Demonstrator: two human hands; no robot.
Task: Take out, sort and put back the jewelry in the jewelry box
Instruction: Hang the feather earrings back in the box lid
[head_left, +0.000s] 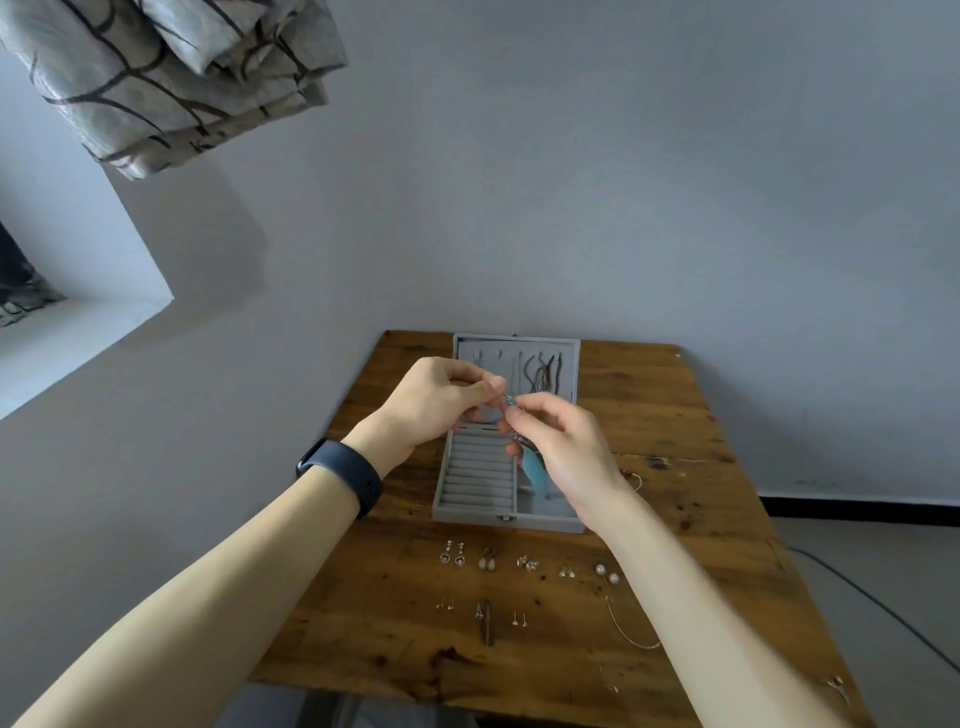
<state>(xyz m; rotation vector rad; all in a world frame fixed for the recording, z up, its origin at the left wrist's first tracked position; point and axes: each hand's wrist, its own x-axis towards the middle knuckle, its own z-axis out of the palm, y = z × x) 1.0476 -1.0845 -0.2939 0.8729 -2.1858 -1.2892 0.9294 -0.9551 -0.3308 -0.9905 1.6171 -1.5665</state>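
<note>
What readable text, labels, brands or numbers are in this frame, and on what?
None readable.
No label or brand shows on the jewelry box.
The dark wristband is blank: no display or logo showing.
The feather earring and the pieces on the table are too small to show any stamp.
The curtain has pattern lines, not letters.

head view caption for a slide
Left hand and right hand pinch a feather earring over the open jewelry box, earring pairs on the table.

Grey box, brown table, one spot of turquoise

Grey jewelry box (475, 512) on brown table (675, 415); turquoise feather earring (533, 470); navy wristband (345, 470); grey curtain (171, 78), dark lines.
</note>
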